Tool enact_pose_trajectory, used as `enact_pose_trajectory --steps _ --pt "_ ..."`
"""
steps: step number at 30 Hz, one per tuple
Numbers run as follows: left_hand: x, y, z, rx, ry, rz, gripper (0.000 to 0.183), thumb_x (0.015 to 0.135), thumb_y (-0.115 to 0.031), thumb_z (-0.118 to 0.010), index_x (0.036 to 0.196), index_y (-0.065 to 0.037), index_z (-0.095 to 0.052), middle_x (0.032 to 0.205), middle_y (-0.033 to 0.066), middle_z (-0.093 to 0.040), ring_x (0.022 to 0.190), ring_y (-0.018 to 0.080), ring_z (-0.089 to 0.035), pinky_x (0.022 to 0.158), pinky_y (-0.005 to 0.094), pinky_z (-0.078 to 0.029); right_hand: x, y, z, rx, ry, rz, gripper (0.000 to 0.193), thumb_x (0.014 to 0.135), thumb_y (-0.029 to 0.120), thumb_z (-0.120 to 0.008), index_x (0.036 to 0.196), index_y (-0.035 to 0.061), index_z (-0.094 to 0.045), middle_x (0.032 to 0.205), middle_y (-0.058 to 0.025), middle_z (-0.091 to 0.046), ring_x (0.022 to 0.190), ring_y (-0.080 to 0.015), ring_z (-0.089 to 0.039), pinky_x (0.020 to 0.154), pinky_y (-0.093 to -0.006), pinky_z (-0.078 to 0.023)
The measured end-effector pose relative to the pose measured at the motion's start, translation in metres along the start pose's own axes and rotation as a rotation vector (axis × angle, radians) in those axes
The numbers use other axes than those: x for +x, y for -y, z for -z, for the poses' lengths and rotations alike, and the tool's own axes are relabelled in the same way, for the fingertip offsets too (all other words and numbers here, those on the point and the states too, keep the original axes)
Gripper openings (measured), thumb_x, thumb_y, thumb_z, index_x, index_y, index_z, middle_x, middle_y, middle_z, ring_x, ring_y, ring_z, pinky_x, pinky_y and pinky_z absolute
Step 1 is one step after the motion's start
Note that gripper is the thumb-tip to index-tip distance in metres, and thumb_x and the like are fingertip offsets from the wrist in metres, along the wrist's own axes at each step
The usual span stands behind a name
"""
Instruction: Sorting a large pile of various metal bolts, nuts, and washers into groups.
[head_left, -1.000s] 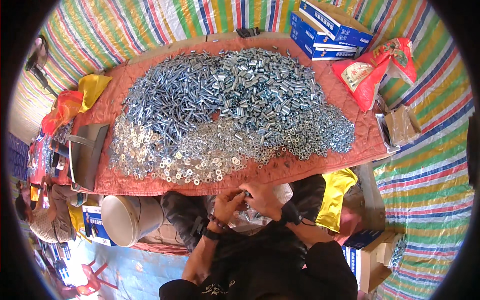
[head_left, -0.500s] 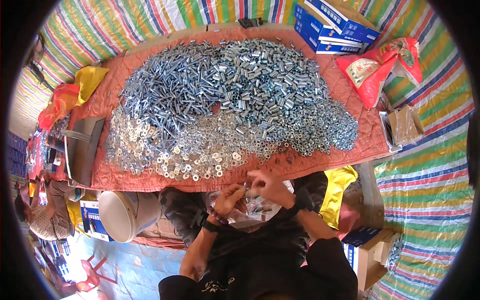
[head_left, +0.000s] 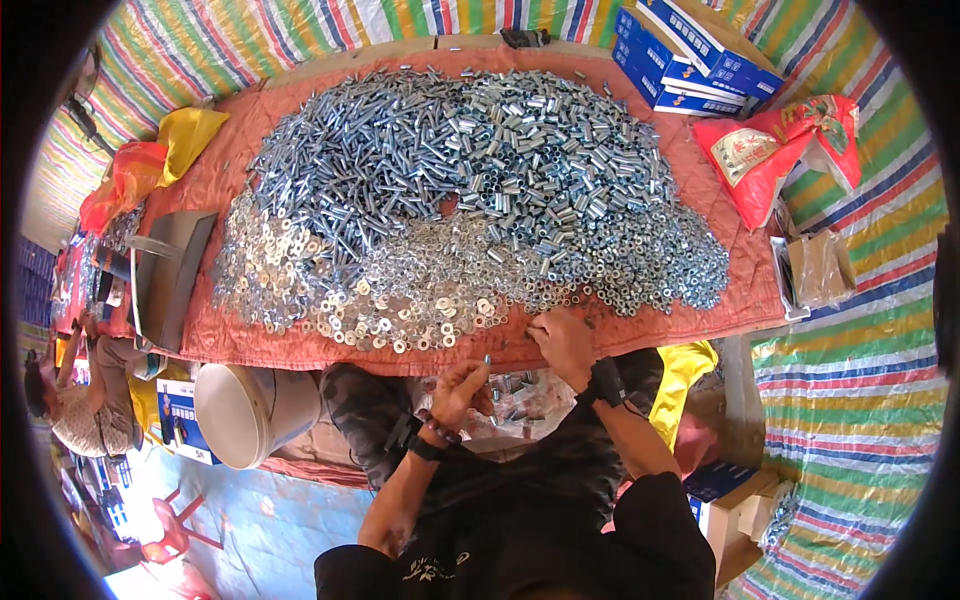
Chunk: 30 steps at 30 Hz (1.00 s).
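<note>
My left hand [head_left: 458,392] is closed above my lap, a small shiny metal bolt [head_left: 487,359] standing up from between its thumb and finger. At the cloth's near edge, my right hand [head_left: 563,345] has its fingers curled together and touching down beside the washers and nuts; whatever is in the fingertips is hidden. A clear plastic bag [head_left: 540,412] with several metal pieces in it lies in my lap. On the red cloth [head_left: 255,345] are heaps of bolts [head_left: 345,150], metal sleeves [head_left: 560,160], flat washers [head_left: 400,325] and nuts [head_left: 650,265].
Blue cartons [head_left: 690,60] and a red sack [head_left: 775,155] stand at the right back. To the left are a grey metal tray [head_left: 180,285], a white bucket [head_left: 230,415] and a red stool [head_left: 175,530]. Another person [head_left: 95,405] sits at the far left.
My right hand has left my left hand and moved up and to the right, onto the cloth's edge. My left hand stays over my lap, the bolt's tip now showing. The view has shifted slightly.
</note>
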<state>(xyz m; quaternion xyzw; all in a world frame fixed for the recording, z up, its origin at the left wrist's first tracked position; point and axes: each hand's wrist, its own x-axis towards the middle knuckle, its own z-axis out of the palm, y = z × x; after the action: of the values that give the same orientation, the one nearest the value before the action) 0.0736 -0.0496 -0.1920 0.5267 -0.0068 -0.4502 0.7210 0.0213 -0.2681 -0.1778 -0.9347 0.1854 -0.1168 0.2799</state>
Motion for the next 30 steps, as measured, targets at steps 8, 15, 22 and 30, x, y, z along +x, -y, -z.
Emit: enact_pose_trajectory --steps 8,15,22,30 --pt "-0.003 -0.002 0.001 0.036 0.010 -0.031 0.024 0.092 -0.029 -0.060 0.101 -0.006 -0.061 0.067 0.0041 -0.061 0.050 0.0127 -0.059 0.046 0.0263 -0.050 0.036 0.020 -0.013 0.186 0.015 0.239 0.006 0.079 0.003 -0.060 0.075 -0.0001 -0.057 0.076 -0.0171 -0.058 0.073 -0.0363 -0.058 0.063 -0.0432 -0.046" --pt "-0.007 -0.002 0.001 0.044 0.002 -0.024 0.024 0.092 -0.028 -0.060 0.100 -0.006 -0.060 0.065 0.0037 -0.060 0.049 0.0117 -0.058 0.045 0.0247 -0.049 0.032 0.007 -0.003 0.084 0.169 0.288 0.009 0.081 0.005 -0.057 0.086 0.0041 -0.065 0.077 -0.0174 -0.057 0.073 -0.0370 -0.058 0.065 -0.0439 -0.045" --pt "-0.009 -0.011 -0.005 0.056 0.018 -0.036 0.023 0.092 -0.028 -0.060 0.097 -0.006 -0.060 0.064 0.0037 -0.060 0.050 0.0118 -0.058 0.045 0.0250 -0.048 0.028 -0.007 0.006 0.120 0.188 0.178 0.012 0.080 0.009 -0.059 0.088 0.0047 -0.066 0.084 -0.0158 -0.062 0.079 -0.0339 -0.061 0.069 -0.0429 -0.048" --pt "-0.002 0.000 -0.005 0.112 -0.063 -0.145 0.016 0.092 -0.022 -0.060 0.096 -0.006 -0.061 0.062 0.0004 -0.057 0.048 0.0072 -0.054 0.043 0.0236 -0.046 0.029 0.002 0.002 -0.035 0.163 0.212 0.013 0.079 0.014 -0.062 0.084 0.0021 -0.064 0.079 -0.0162 -0.063 0.076 -0.0344 -0.061 0.068 -0.0423 -0.048"
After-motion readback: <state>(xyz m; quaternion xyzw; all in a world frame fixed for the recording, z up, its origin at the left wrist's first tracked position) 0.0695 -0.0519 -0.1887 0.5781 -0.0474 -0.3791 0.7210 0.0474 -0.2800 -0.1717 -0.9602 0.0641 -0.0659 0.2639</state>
